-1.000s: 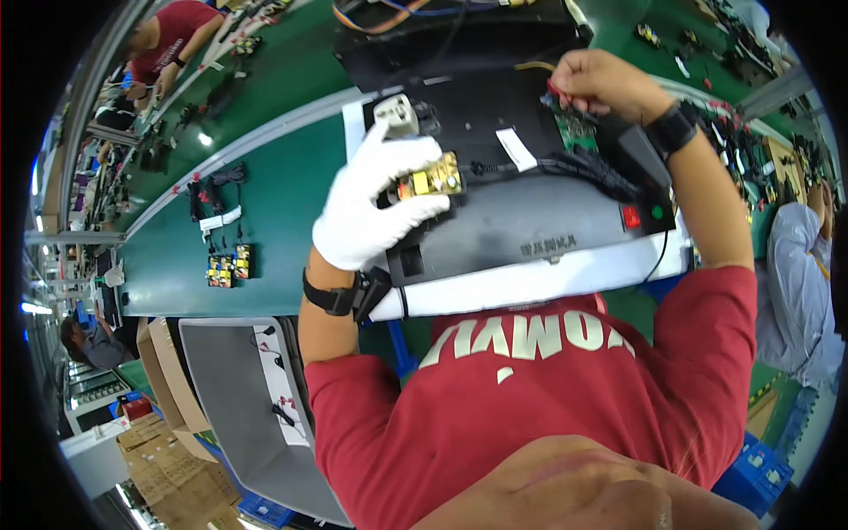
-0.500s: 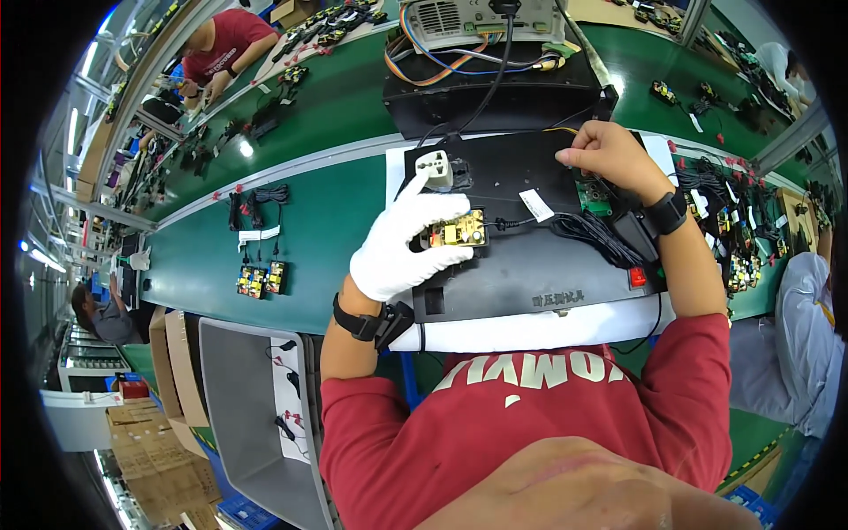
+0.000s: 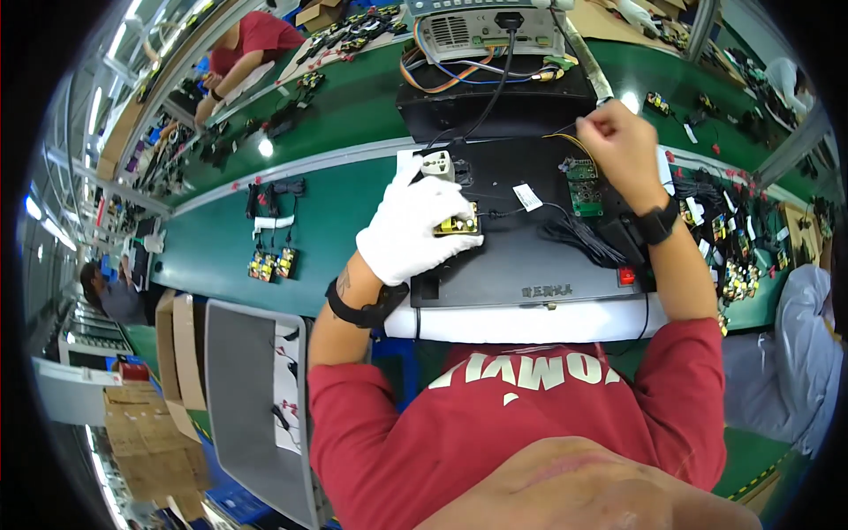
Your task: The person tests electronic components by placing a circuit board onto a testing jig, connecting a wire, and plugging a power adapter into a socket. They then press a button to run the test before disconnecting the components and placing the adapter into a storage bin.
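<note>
Spanning most of the frame: green surface [image 3: 353, 190], long and curved by the lens. Black test fixture [image 3: 530, 265] sits on it right in front of the person, white padded strip along its near edge. Grey instrument box [image 3: 481, 31] stands behind the fixture, black and orange cables running down from it. Grey tray [image 3: 243, 389] hangs at the surface's near-left edge. Left hand [image 3: 411, 234], white glove, black wristband, lies palm-down on the fixture's left part; fingers curled over a small yellow circuit board [image 3: 458, 223], gripping it against the fixture top, only the board's right edge visible. Right hand [image 3: 618, 146], bare, black watch, raised over the fixture's far-right corner; fingers closed in a fist pinching a thin yellow wire [image 3: 574, 141]. Green circuit board [image 3: 583, 187] lies just below that fist. White plug adapter [image 3: 435, 164] just beyond the glove's fingertips.
</note>
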Available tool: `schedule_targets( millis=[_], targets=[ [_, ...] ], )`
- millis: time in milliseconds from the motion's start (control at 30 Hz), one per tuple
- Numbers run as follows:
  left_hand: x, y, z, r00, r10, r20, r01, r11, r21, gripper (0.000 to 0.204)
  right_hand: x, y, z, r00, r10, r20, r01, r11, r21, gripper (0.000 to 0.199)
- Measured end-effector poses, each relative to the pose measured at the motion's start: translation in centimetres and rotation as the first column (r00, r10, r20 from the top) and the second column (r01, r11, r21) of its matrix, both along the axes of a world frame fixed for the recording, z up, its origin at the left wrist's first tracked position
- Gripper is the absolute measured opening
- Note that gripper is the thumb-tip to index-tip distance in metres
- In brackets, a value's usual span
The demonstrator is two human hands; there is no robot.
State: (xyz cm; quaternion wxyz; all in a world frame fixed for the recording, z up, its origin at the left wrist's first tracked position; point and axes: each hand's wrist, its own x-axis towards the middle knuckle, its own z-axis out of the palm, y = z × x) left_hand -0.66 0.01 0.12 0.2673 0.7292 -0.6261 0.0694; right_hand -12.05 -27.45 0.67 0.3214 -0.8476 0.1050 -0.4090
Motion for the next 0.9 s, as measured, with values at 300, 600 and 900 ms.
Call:
schedule_targets(
  millis=[300, 600, 900],
  targets=[
    [-4.0, 2.5, 3.3, 0.987, 0.158, -0.039, -0.163, 0.965, -0.208, 0.031, -10.1, 1.1, 9.1, 0.839, 0.499, 0.219, -0.545, 0.774, 0.323, 0.037],
    [11.3, 11.1, 1.5, 0.472, 0.693, -0.545, -0.858, 0.504, -0.101, 0.041, 16.6, 5.3, 9.8, 0.668, 0.738, 0.095, -0.744, 0.658, 0.113, 0.028],
    [29.8, 2.4, -8.7, 0.246, 0.841, -0.481, -0.879, 0.403, 0.255, 0.056, 7.6, 2.2, 2.0, 0.769, 0.595, -0.234, -0.638, 0.74, -0.213, 0.039]
  ],
)
